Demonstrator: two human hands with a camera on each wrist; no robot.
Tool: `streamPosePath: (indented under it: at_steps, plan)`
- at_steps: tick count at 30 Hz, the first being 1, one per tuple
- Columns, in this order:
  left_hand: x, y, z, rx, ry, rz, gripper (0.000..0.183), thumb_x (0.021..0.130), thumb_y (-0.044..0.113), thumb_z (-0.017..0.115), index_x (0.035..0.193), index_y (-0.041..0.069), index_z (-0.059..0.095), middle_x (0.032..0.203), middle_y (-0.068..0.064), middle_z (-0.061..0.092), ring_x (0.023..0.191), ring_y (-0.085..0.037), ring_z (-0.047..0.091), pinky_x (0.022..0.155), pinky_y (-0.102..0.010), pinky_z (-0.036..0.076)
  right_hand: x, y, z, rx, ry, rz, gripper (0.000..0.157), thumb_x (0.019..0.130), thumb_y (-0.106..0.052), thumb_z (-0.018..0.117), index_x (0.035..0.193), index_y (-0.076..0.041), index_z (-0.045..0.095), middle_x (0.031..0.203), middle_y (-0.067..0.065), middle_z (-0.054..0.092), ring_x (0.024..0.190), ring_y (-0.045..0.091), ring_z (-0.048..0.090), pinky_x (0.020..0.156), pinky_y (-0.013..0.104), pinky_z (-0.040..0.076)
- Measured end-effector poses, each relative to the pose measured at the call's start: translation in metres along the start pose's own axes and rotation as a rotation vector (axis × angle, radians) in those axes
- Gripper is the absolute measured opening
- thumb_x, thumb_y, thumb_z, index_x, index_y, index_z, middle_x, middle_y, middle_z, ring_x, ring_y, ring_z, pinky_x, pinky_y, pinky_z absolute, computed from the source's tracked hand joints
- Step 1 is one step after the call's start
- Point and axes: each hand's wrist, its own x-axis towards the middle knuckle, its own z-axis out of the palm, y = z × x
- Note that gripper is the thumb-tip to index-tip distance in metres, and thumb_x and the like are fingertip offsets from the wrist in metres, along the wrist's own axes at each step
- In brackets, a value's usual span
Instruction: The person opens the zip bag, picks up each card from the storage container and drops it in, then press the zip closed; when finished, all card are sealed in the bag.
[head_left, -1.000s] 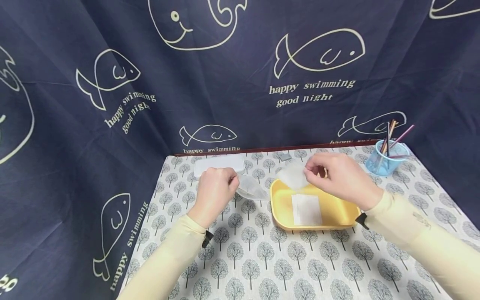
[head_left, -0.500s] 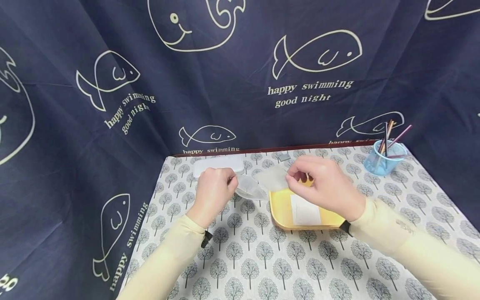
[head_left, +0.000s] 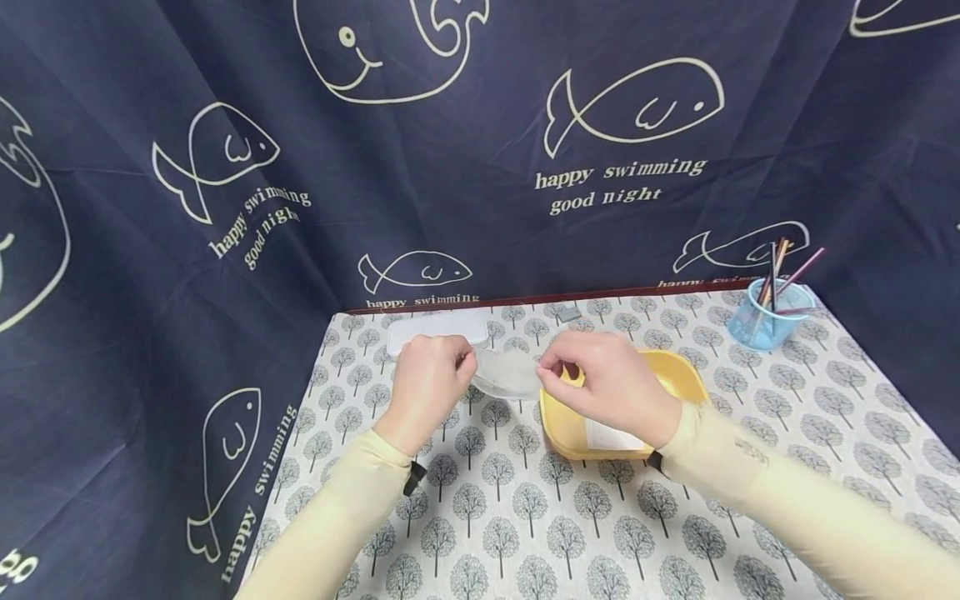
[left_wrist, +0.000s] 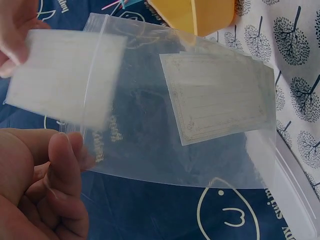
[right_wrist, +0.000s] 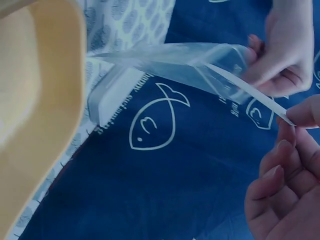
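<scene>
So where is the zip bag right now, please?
In the left wrist view, the clear zip bag fills the middle, pinched by the left hand; in the head view, it is left of the yellow bin.

Compared with the earlier head views, my right hand is displaced leftward, from above the right side of the yellow basket toward its left rim, and the gap to my left hand narrows. The white card in my right pinch, at first over the basket and apart from the clear bag, now overlaps the bag's mouth, its far part beyond the seal line. The basket's far right corner is uncovered, while my right hand hides the upper part of the paper inside.
</scene>
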Motion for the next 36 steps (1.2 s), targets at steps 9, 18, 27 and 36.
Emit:
streamPosePath:
  at_steps: [9, 18, 27, 36]
  plan:
    - [0.000, 0.001, 0.000, -0.003, -0.007, -0.005, 0.013, 0.087, 0.004, 0.071, 0.078, 0.009, 0.078, 0.067, 0.000, 0.072, 0.052, -0.011, 0.059, 0.052, -0.027, 0.050, -0.002, 0.000, 0.014, -0.050, -0.140, 0.067, 0.005, 0.094, -0.020, 0.073, 0.094, -0.019, 0.078, 0.089, -0.012, 0.070, 0.075, 0.006, 0.062, 0.068, 0.027, 0.054]
    - [0.001, 0.000, 0.000, -0.004, -0.011, -0.011, 0.012, 0.088, 0.005, 0.072, 0.080, 0.009, 0.079, 0.067, -0.001, 0.072, 0.051, -0.009, 0.057, 0.049, -0.025, 0.047, -0.001, -0.001, 0.019, -0.055, -0.200, 0.076, 0.008, 0.095, -0.015, 0.074, 0.099, -0.012, 0.080, 0.094, -0.007, 0.071, 0.081, 0.011, 0.067, 0.077, 0.032, 0.057]
    - [0.001, 0.001, 0.000, 0.000, 0.000, 0.007, 0.014, 0.087, 0.004, 0.071, 0.077, 0.010, 0.078, 0.063, 0.001, 0.069, 0.050, -0.010, 0.055, 0.049, -0.026, 0.047, 0.003, 0.001, 0.028, -0.118, -0.228, 0.109, 0.008, 0.096, -0.020, 0.075, 0.097, -0.015, 0.080, 0.124, 0.006, 0.067, 0.116, 0.026, 0.063, 0.098, 0.045, 0.053]
    - [0.003, 0.004, 0.001, -0.003, 0.011, 0.019, 0.013, 0.088, 0.004, 0.072, 0.079, 0.009, 0.078, 0.065, 0.000, 0.071, 0.049, -0.010, 0.056, 0.047, -0.024, 0.045, 0.013, 0.004, 0.037, -0.154, -0.251, 0.095, 0.003, 0.091, -0.017, 0.079, 0.093, -0.015, 0.080, 0.127, 0.009, 0.069, 0.121, 0.029, 0.063, 0.106, 0.048, 0.049]
